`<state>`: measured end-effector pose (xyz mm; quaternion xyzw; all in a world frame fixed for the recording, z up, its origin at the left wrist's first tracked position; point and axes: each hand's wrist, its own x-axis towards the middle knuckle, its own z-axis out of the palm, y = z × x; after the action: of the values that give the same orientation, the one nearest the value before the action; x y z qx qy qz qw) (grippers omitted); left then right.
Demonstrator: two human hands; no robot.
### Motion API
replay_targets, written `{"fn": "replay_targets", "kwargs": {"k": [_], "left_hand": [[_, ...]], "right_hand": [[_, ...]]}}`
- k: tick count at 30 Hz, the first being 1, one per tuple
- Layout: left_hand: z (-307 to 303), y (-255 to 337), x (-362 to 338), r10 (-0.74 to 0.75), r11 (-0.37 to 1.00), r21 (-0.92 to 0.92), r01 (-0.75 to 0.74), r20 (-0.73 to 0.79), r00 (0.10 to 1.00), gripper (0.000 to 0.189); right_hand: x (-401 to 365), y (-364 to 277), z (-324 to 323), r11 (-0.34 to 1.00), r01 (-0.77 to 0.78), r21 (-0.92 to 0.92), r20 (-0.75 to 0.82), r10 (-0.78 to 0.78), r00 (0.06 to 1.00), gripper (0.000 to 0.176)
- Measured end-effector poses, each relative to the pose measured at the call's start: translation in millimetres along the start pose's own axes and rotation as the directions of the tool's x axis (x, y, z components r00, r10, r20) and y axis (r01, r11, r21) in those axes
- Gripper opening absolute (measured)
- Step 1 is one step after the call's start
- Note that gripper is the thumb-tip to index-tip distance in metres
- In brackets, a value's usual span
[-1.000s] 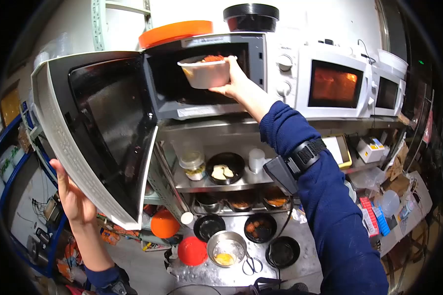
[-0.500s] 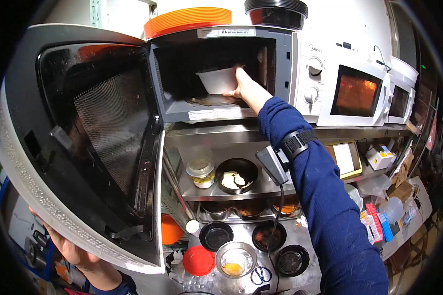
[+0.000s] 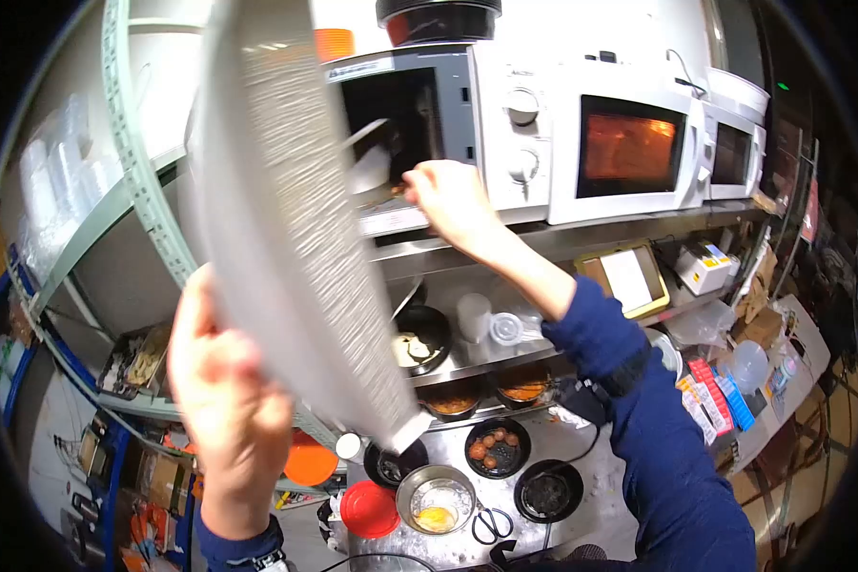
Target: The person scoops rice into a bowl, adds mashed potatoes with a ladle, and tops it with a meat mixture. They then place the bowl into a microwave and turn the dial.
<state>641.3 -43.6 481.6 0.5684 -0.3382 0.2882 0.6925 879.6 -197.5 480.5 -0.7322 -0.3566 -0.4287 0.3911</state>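
My left hand (image 3: 224,381) is against the outer face of the microwave door (image 3: 286,219), its fingers apart and somewhat blurred. The door stands partly open and hides the left side of the microwave (image 3: 477,124). Inside the cavity sits the white container (image 3: 371,170), partly behind the door edge. Just in front of the opening, to the right of the container, is my right hand (image 3: 448,200), clear of it, with its fingers curled together and nothing visible in them.
A second microwave (image 3: 562,153) with a lit window stands to the right. Below are a pan (image 3: 421,341) on the shelf, a metal bowl (image 3: 436,500), a red lid (image 3: 370,509), scissors (image 3: 492,524) and black bowls (image 3: 548,491). A green shelf post (image 3: 143,143) rises at the left.
My right hand has let go of the white container and come out of the microwave. The door has swung from wide open toward the microwave, with my left hand on it. The view has shifted.
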Motion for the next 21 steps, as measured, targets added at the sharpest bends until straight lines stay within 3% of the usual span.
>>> {"fn": "replay_targets", "kwargs": {"k": [1,2,3,5,7,9,11,15,18,19,21], "left_hand": [[8.3,-17.5,12.3,-0.046,0.999,-0.026,0.047,0.064,0.997,0.044],[22.0,-34.7,26.0,-0.057,0.998,0.010,0.056,0.086,0.995,0.041],[35.0,-52.5,40.5,-0.066,0.997,0.046,0.062,0.104,0.992,0.039],[47.2,-96.2,68.7,-0.069,0.982,0.186,0.043,0.135,0.988,0.035],[53.6,-137.9,100.1,-0.114,0.965,0.250,0.078,0.132,0.985,0.029],[53.7,-182.1,125.9,-0.006,0.922,0.386,-0.025,0.078,0.997,0.023],[50.0,-206.6,145.2,0.007,0.860,0.510,-0.012,0.012,1.000,0.018],[49.9,-215.1,154.7,0.032,0.827,0.562,-0.020,-0.011,0.999,0.015],[51.5,-217.8,153.3,0.107,0.840,0.537,-0.075,-0.028,0.994,0.015],[52.7,-217.2,152.3,0.116,0.842,0.533,-0.078,-0.039,0.992,0.015],[49.3,-219.8,149.9,0.082,0.861,0.506,-0.045,-0.050,0.995,0.019]], "right_hand": [[-15.0,6.2,-21.7,0.997,0.076,-0.008,-0.223,-0.076,0.972,0.027],[-27.6,10.2,-52.9,0.975,-0.222,0.018,-0.230,0.220,0.948,0.025],[-36.5,31.7,-72.0,0.965,-0.260,0.042,-0.333,0.259,0.907,0.025],[-46.5,64.5,-87.1,0.941,-0.275,-0.197,-0.385,0.183,0.904,0.029],[-45.4,68.2,-89.8,0.821,-0.348,-0.452,-0.246,0.260,0.934,0.037],[-40.7,72.9,-84.2,0.838,-0.265,-0.478,-0.220,0.178,0.959,0.034],[-36.9,73.0,-72.8,0.873,-0.226,-0.431,-0.233,0.135,0.963,0.030],[-33.3,71.9,-61.8,0.906,-0.246,-0.344,-0.333,0.127,0.934,0.028],[-27.2,63.9,-55.7,0.870,-0.490,0.057,-0.285,0.484,0.827,0.034],[-24.8,62.0,-48.6,0.845,-0.496,0.200,-0.350,0.535,0.769,0.040],[-21.0,59.3,-37.5,0.695,-0.545,0.470,-0.321,0.709,0.628,0.039]]}}
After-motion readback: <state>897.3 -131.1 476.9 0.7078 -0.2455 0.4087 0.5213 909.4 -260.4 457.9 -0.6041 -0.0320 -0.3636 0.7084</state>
